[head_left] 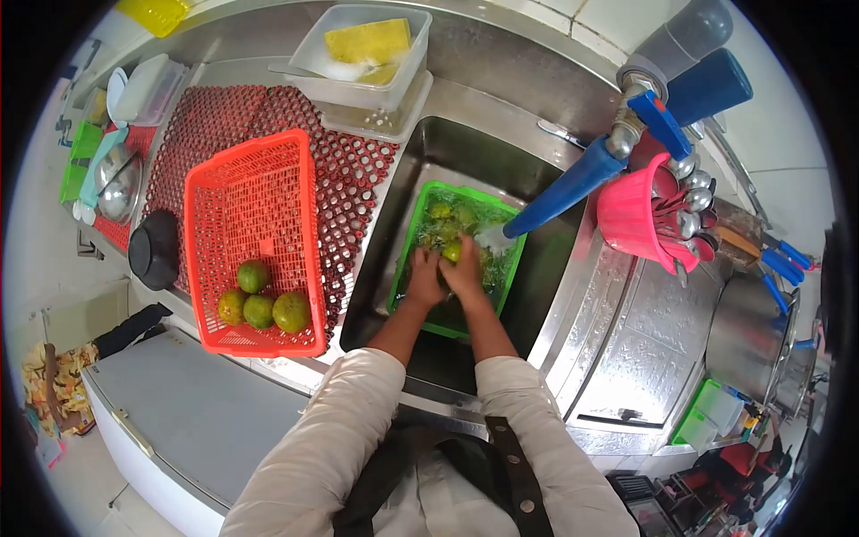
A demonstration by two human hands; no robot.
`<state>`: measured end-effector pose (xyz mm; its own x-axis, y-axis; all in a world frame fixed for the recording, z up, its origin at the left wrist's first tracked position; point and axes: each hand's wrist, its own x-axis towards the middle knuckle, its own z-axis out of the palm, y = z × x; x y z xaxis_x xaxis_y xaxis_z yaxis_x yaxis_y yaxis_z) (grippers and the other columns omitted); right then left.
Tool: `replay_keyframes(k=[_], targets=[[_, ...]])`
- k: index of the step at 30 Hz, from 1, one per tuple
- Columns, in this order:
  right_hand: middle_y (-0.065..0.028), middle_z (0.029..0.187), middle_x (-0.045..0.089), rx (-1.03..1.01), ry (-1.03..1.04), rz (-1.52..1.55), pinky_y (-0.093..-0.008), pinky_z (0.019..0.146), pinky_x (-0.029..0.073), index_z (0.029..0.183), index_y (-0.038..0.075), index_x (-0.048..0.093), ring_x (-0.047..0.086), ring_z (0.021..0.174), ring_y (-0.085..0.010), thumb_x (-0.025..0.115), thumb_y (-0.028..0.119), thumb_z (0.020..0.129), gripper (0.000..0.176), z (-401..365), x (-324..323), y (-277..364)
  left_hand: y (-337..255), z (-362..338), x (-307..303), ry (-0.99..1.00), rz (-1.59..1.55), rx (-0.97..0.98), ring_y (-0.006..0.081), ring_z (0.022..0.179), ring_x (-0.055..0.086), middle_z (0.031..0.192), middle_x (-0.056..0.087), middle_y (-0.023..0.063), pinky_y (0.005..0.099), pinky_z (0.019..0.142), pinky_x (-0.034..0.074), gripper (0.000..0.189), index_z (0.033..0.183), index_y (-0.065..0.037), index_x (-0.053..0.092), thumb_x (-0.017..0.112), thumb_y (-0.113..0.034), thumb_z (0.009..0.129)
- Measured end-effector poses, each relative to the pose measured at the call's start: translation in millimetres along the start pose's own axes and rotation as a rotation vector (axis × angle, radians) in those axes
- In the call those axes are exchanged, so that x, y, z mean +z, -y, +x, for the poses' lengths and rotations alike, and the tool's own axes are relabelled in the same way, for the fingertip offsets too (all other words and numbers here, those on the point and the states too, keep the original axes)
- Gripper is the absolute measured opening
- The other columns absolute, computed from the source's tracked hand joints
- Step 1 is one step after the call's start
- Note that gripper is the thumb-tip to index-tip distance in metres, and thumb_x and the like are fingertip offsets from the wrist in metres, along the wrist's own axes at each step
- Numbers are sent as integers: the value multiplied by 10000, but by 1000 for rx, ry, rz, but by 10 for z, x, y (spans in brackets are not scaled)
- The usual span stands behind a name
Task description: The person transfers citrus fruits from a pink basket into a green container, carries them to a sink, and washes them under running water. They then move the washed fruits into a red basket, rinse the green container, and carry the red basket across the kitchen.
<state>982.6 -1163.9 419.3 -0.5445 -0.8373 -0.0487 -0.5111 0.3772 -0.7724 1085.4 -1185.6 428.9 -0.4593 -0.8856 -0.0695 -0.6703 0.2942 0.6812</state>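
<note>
A green basket full of water stands in the sink, with several green fruits in it. Water runs into it from a blue hose. Both hands are over the basket. My right hand is closed around a yellow-green fruit. Close beside it on the left, my left hand has its fingers bent at the water; what they hold, if anything, is hidden. Left of the sink, a red basket holds several green fruits at its near end.
A plastic tub with yellow sponges sits behind the sink. At the right are a pink basket of spoons and a tap. A black bowl stands left of the red basket. A knife lies behind the sink.
</note>
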Motion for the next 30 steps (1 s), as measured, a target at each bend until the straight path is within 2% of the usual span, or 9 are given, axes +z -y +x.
replay_keyframes(k=[5, 7, 10, 13, 16, 18, 20, 24, 30], targets=[[-212, 1141, 486, 273, 302, -42, -389, 820, 411, 1181, 57, 443, 495, 1012, -331, 662, 283, 698, 577, 117, -160, 36, 79, 122, 119, 232, 219, -78, 382, 1002, 466, 1058, 491, 215, 408, 879, 369, 546, 1123, -40, 441, 656, -166, 637], [-156, 1038, 561, 498, 390, 244, -353, 788, 436, 1162, 55, 496, 556, 864, -240, 628, 190, 732, 470, 275, -381, -108, -345, 273, -328, 650, 17, -485, 375, 1079, 451, 1175, 458, 201, 407, 873, 405, 578, 1188, -62, 405, 659, -173, 680], [-21, 875, 593, 379, 108, 474, -208, 596, 456, 977, 53, 604, 553, 709, -99, 494, 15, 765, 242, 439, -1460, 679, -339, 321, -189, 568, -10, -496, 362, 1067, 479, 1300, 347, 194, 399, 844, 439, 654, 1303, -156, 292, 618, -220, 739], [-39, 828, 576, -150, -93, 627, -227, 552, 434, 1012, 24, 560, 523, 658, -97, 479, 49, 794, 234, 621, -2504, 1702, -606, 302, -348, 599, 99, -332, 357, 1075, 477, 1359, 262, 165, 389, 853, 442, 741, 1344, -321, 175, 599, -200, 749], [-76, 960, 584, -445, 151, 913, -232, 562, 435, 1122, 10, 514, 512, 633, -95, 517, 123, 792, 349, 743, -2952, 2513, -693, 341, -279, 806, 398, -216, 324, 1052, 509, 1403, 132, 176, 367, 861, 441, 839, 1325, -448, 58, 592, -158, 745], [-93, 1015, 579, -506, 278, 966, -223, 558, 436, 1162, 5, 491, 508, 612, -88, 532, 145, 786, 403, 853, -3070, 2816, -721, 331, -241, 819, 397, -220, 368, 1104, 451, 1393, 197, 135, 386, 864, 440, 801, 1323, -437, 135, 603, -163, 735], [-113, 1093, 555, -466, 595, 527, -196, 511, 430, 1194, -17, 457, 492, 534, -75, 563, 159, 762, 479, 1011, -3199, 2860, -657, 312, -136, 780, 471, -97, 352, 1106, 455, 1369, 252, 130, 391, 856, 442, 738, 1315, -395, 228, 599, -150, 726], [-165, 1076, 554, -543, 719, 750, -166, 446, 424, 1179, -38, 464, 507, 482, -59, 602, 117, 710, 513, 1144, -3232, 2619, -527, 281, -102, 788, 399, -114, 315, 1096, 474, 1315, 349, 108, 392, 847, 444, 604, 1266, -340, 361, 574, -162, 730], [-140, 973, 574, -416, 442, 427, -151, 444, 407, 1053, -37, 525, 508, 509, -49, 663, -66, 606, 469, 1038, -3196, 2717, -351, 236, -253, 804, 420, -239, 266, 1094, 486, 1228, 461, 82, 398, 843, 445, 470, 1205, -235, 457, 532, -195, 742]])
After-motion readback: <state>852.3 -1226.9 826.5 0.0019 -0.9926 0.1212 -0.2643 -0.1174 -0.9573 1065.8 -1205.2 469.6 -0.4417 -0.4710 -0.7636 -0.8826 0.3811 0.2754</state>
